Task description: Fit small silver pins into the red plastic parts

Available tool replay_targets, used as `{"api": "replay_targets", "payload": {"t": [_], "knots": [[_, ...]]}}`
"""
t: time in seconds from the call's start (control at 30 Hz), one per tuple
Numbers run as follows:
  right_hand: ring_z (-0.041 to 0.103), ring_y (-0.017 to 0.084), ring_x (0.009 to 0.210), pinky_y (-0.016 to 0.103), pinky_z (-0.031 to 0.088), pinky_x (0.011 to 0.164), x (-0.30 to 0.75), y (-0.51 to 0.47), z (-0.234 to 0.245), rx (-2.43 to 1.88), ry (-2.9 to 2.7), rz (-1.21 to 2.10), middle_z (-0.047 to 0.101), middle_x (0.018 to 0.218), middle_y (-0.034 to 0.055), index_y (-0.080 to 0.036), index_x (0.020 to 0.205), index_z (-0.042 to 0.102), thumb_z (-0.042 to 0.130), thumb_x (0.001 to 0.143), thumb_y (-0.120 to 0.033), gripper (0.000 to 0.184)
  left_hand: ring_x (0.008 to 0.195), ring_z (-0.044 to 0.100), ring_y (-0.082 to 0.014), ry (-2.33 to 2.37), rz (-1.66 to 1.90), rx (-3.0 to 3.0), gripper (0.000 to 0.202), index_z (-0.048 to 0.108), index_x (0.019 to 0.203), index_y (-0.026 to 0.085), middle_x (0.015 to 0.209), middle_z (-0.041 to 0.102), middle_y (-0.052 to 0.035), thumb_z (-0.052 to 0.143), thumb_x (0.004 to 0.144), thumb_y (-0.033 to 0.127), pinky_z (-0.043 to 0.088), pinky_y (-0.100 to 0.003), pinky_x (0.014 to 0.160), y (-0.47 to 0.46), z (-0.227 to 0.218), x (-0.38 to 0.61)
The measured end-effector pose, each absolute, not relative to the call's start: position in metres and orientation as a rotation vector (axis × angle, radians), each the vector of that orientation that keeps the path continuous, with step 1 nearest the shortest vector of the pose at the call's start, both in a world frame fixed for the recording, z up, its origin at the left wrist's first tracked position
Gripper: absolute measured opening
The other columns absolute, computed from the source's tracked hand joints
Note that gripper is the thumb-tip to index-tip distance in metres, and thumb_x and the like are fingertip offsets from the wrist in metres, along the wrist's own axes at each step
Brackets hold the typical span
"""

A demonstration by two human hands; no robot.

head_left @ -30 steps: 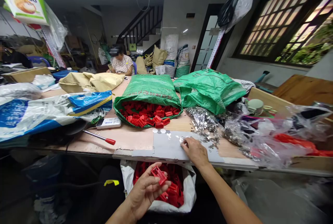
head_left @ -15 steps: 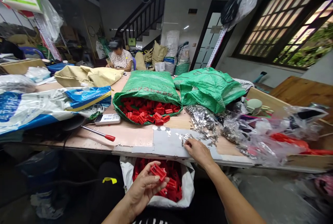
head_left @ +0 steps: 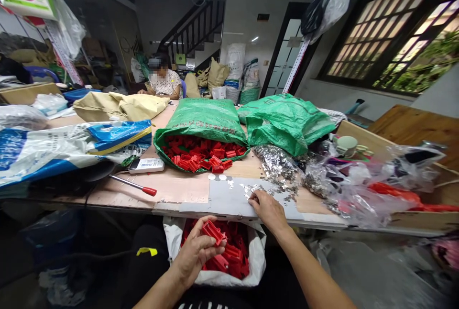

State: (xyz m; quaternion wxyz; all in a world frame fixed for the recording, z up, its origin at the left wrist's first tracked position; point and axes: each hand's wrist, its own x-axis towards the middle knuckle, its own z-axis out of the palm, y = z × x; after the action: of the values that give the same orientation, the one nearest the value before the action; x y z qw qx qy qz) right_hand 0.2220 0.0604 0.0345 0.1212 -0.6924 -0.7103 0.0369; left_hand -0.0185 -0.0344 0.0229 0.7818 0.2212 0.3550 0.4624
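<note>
In my left hand [head_left: 195,251] is a small red plastic case [head_left: 212,231], open-topped and tilted, held between thumb and fingers. It hangs over a white sack [head_left: 258,261] of similar red cases [head_left: 234,256] below the table edge. My right hand [head_left: 267,208] rests at the grey sheet on the table, thumb and forefinger pinched together beside scattered small metal pieces [head_left: 256,188]. Whatever is between those fingertips is too small or hidden to make out. Behind, a green woven bag [head_left: 204,113] lies with its mouth towards me, spilling more red cases [head_left: 201,156].
A red-handled metal rod [head_left: 148,191] and a white device [head_left: 147,165] lie left. A clear bag of metal pieces [head_left: 276,158], another green bag [head_left: 287,120] and plastic bags [head_left: 358,189] crowd the right. Across the table sits another person [head_left: 165,82].
The red case has turned in my left hand and now points more steeply downward. My right hand has shifted slightly left along the metal pieces, still pinched.
</note>
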Motion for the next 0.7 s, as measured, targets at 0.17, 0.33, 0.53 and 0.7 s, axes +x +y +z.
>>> {"api": "replay_targets", "payload": {"t": [0.17,0.33,0.53,0.7], "knots": [[0.061,0.019,0.084,0.026,0.038,0.065,0.226,0.060,0.030,-1.983,-2.057,0.089,0.065,0.094,0.0021,-0.021,0.087,0.061,0.056,0.089,-0.021,0.005,0.077,0.068,-0.0173,0.810,1.024,0.516,0.046,0.051,0.110,0.019,0.081,0.064,-0.0020,0.069,0.068,0.019,0.051,-0.026,0.068,-0.019,0.029,-0.011],[0.063,0.019,0.082,0.026,0.041,0.067,0.228,0.059,0.028,-1.884,-2.030,0.107,0.067,0.091,0.0007,-0.023,0.090,0.059,0.053,0.092,-0.025,0.007,0.056,0.062,-0.0112,0.932,1.000,0.729,0.037,0.048,0.088,0.020,0.065,0.056,0.0052,0.069,0.070,0.044,0.044,-0.020,0.051,0.009,0.027,0.008],[0.066,0.019,0.080,0.025,0.042,0.065,0.223,0.053,0.035,-1.745,-2.022,0.152,0.069,0.086,-0.0004,-0.024,0.093,0.057,0.048,0.094,-0.028,0.009,0.042,0.054,-0.0110,1.033,0.928,0.904,0.043,0.050,0.084,0.019,0.052,0.052,0.0067,0.066,0.065,0.053,0.038,-0.020,0.041,0.056,0.026,0.040],[0.064,0.021,0.078,0.028,0.043,0.065,0.221,0.047,0.036,-1.508,-2.042,0.140,0.068,0.087,0.0030,-0.024,0.090,0.055,0.043,0.094,-0.030,0.014,0.037,0.045,-0.0077,1.068,0.917,1.056,0.034,0.056,0.074,0.017,0.049,0.047,0.0074,0.065,0.066,0.048,0.035,-0.020,0.038,0.081,0.030,0.056]]}}
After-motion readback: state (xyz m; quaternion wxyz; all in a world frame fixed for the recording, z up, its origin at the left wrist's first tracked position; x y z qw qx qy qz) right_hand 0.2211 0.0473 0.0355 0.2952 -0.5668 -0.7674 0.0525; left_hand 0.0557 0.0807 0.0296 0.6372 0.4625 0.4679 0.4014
